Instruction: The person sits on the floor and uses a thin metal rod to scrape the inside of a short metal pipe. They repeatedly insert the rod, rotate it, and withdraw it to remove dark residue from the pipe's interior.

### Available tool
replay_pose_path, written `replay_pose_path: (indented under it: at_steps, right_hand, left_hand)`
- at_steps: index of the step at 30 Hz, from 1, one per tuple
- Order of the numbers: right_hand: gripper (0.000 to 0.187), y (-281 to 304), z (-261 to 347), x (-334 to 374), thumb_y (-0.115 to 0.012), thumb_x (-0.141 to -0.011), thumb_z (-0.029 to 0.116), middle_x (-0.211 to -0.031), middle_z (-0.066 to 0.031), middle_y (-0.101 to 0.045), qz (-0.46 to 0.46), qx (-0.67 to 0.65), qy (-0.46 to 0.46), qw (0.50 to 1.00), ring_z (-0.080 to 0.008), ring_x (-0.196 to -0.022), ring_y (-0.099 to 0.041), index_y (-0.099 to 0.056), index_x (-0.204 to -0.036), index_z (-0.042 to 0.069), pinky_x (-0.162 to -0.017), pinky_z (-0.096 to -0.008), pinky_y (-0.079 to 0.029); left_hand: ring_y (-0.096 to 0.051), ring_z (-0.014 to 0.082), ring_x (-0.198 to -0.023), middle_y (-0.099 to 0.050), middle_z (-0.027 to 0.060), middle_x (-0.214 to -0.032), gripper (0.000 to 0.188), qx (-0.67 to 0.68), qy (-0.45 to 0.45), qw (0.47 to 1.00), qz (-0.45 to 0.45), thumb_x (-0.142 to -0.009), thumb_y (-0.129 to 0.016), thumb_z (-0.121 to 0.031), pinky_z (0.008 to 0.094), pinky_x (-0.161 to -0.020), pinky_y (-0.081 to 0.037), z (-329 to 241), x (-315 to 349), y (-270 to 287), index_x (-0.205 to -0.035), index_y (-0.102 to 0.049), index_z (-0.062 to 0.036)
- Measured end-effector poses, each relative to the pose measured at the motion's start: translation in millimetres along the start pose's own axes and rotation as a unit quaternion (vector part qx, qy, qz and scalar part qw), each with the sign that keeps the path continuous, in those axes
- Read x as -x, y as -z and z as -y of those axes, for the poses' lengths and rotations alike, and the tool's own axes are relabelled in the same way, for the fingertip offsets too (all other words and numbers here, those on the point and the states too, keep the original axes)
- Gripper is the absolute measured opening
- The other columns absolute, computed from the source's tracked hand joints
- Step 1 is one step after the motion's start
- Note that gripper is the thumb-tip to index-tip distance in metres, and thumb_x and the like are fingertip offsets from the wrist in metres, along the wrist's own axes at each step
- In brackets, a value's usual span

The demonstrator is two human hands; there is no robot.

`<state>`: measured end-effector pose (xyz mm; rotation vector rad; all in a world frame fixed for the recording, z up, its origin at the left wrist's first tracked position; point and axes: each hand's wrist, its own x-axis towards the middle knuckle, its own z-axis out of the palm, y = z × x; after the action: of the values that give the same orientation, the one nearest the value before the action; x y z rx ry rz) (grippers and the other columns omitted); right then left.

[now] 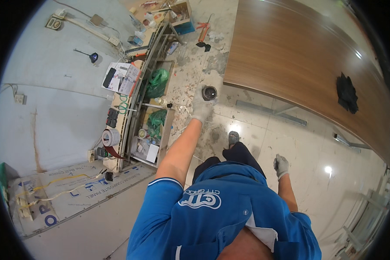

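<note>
My left hand [201,108], in a pale work glove, reaches forward over the floor between the workbench and the wooden tabletop. Its fingers close round a dark, round, cup-like thing [210,93] with a lighter rim and a black inside with small glints. What exactly it is, I cannot make out. My right hand [282,165], also gloved, hangs low beside my right leg with its fingers curled in. A dark patch shows at those fingers, too small to name. The wooden tabletop [286,52] lies ahead of my right hand, apart from it.
A narrow workbench [136,93] along the left wall carries a white box [128,80] and a white roll [111,137]; green bags [158,82] fill its shelves. A caulking gun [203,34] and debris lie on the floor. Black cloth or gloves [347,93] rest on the tabletop.
</note>
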<state>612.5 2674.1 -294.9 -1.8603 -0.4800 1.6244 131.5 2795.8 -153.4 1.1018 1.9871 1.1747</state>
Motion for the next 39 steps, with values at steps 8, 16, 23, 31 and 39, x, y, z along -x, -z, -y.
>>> replay_pose_path:
  at_steps: [8, 16, 23, 31, 39]
  right_hand:
    - [0.025, -16.2, 47.1, -36.8, -0.076, -0.097, 0.028, -0.061, -0.0012, -0.063, 0.004, -0.024, -0.021, 0.999, -0.0103, -0.041, -0.050, -0.062, -0.081, 0.015, -0.037, -0.0244, -0.036]
    - [0.028, -9.5, 41.7, -58.6, -0.078, -0.095, 0.032, -0.067, -0.0008, -0.064, 0.037, -0.031, -0.053, 0.997, -0.0100, -0.047, -0.055, -0.061, -0.081, 0.015, -0.039, -0.0238, -0.042]
    - [0.019, -6.0, 45.6, -105.5, -0.075, -0.097, 0.027, -0.067, -0.0007, -0.065, 0.022, -0.001, -0.084, 0.996, -0.0107, -0.048, -0.057, -0.065, -0.086, 0.016, -0.039, -0.0240, -0.044]
    - [0.008, -41.0, 68.2, -143.3, -0.072, -0.096, 0.014, -0.067, -0.0015, -0.064, 0.093, 0.055, -0.071, 0.992, -0.0118, -0.048, -0.056, -0.067, -0.090, 0.013, -0.041, -0.0244, -0.046]
    - [0.007, -158.4, 89.2, -148.7, -0.076, -0.094, 0.013, -0.066, 0.0000, -0.063, 0.140, 0.183, -0.060, 0.971, -0.0100, -0.049, -0.056, -0.069, -0.091, 0.012, -0.041, -0.0228, -0.044]
  left_hand:
    - [-0.064, 0.0228, -0.118, -0.066, 0.0116, -0.129, 0.090, 0.008, 0.020, 1.000, -0.017, -0.066, -0.096, -0.011, 0.0328, -0.104, -0.051, -14.5, -45.5, -31.3, -0.143, -0.050, -0.0028]
    - [-0.061, 0.0226, -0.123, -0.063, 0.0154, -0.132, 0.094, -0.081, 0.022, 0.996, -0.031, -0.065, -0.097, -0.014, 0.0340, -0.106, -0.050, -20.6, -45.6, -31.6, -0.144, -0.050, -0.0014]
    - [-0.063, 0.0249, -0.114, -0.065, 0.0137, -0.121, 0.083, -0.008, 0.078, 0.997, -0.027, -0.067, -0.094, -0.017, 0.0354, -0.105, -0.049, 21.7, 33.9, -19.3, -0.139, -0.054, -0.0042]
    - [-0.063, 0.0210, -0.117, -0.065, 0.0107, -0.123, 0.082, 0.003, 0.149, 0.982, -0.114, -0.071, -0.094, -0.014, 0.0324, -0.103, -0.049, 66.2, 153.4, 62.2, -0.140, -0.051, -0.0042]
    - [-0.062, 0.0210, -0.119, -0.065, 0.0107, -0.126, 0.088, 0.105, 0.280, 0.928, -0.222, -0.069, -0.097, -0.016, 0.0327, -0.105, -0.049, 85.4, 201.2, 105.9, -0.141, -0.048, -0.0044]
